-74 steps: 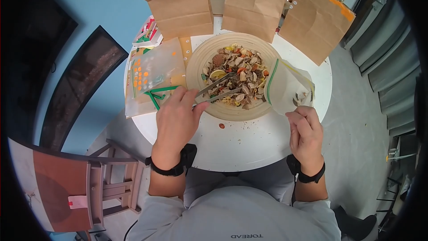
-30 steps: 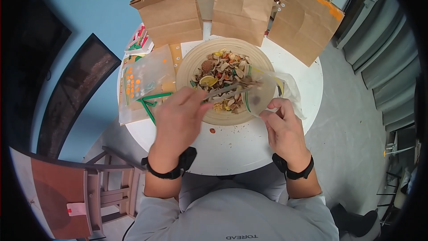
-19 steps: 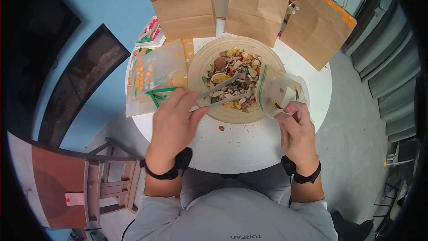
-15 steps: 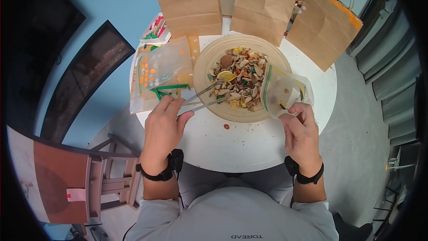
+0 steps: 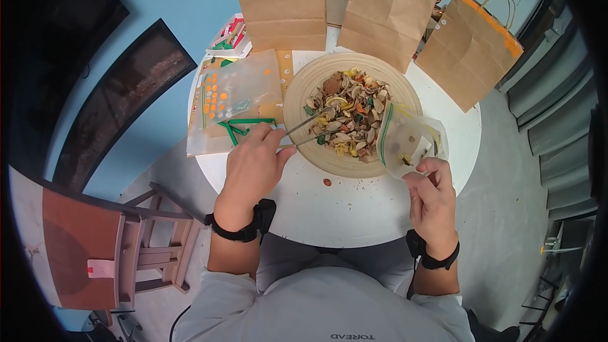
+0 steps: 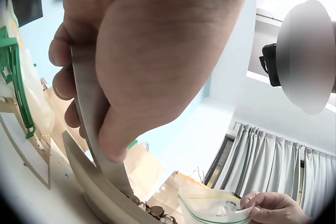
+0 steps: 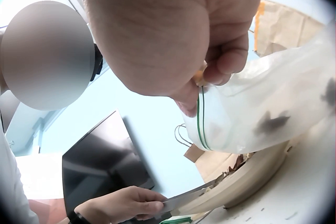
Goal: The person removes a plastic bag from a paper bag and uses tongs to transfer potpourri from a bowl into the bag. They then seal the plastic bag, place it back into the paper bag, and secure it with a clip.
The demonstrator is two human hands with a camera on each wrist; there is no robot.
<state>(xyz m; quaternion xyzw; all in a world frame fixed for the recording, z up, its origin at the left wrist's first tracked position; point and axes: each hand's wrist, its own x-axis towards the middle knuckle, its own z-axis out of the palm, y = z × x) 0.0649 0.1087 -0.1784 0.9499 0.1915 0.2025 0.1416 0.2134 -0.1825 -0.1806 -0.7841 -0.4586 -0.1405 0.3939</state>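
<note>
My left hand [image 5: 253, 161] grips metal tongs [image 5: 306, 123], whose two arms stand apart over a heap of potpourri [image 5: 358, 114]. The heap, with dried petals, yellow slices and a brown ball, lies in a round beige dish [image 5: 301, 85]. With thumb and fingers, my right hand [image 5: 434, 199] pinches the rim of a clear zip bag [image 5: 411, 130] at the dish's right side. The bag's green-edged mouth gapes toward the dish, and a few dried pieces show inside. In the left wrist view the thumb lies along the tongs [image 6: 90, 100]; their tips are hidden there.
Three brown paper bags [image 5: 285, 12] stand along the table's far edge. At the left lie a plastic bag with orange dots [image 5: 244, 85], green clips [image 5: 253, 121] and a white box [image 5: 231, 38]. Crumbs and a reddish bit [image 5: 327, 182] lie before the dish.
The tongs carried dried pieces into the bag's mouth, then drew back left, and their arms are now spread over the potpourri. The zip bag shifted left over the dish and back right, holding more pieces.
</note>
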